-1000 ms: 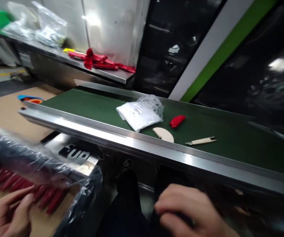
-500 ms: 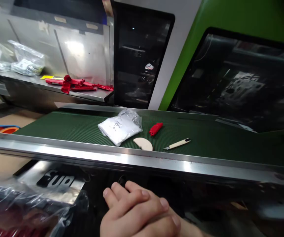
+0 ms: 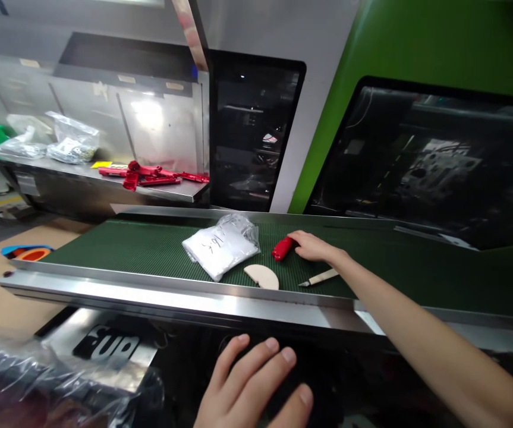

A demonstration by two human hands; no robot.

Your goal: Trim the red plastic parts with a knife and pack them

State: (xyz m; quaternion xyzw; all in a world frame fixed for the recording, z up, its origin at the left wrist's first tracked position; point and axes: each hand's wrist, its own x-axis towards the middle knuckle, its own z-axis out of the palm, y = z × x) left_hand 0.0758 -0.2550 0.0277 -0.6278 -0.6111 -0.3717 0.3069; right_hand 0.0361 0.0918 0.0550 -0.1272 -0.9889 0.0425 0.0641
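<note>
Red part (image 3: 282,249) is lying on the green belt (image 3: 117,249), slantwise, between the bag (image 3: 220,244) and the right hand (image 3: 312,245), clear of both side rails. Right hand is at its far end: index over the top, thumb just short of or against the near flank. Looks like contact; from here I can't tell if the fingers are clamped on it or only resting. Left hand (image 3: 251,386) is on the near side of the front rail (image 3: 171,291), fingers spread, nothing in it. My read on the part: moulded plastic, stiff, light, a one-hand pinch should do. Surface has a slight shine, so maybe a bit slick with dry fingers; rounded body could roll under a one-sided push. Doesn't look fragile, no need to squeeze hard. Best hold: thumb and index across the long flanks around mid-length, so it doesn't tip the way it might from an end pinch. Near end seems notched, too small to be sure; I'd keep fingertips off it. Watch the knife (image 3: 323,277): blade bare, lying near the part, partly under the forearm. Tan piece (image 3: 263,277) sits nearer the rail, apart from the part.
</note>
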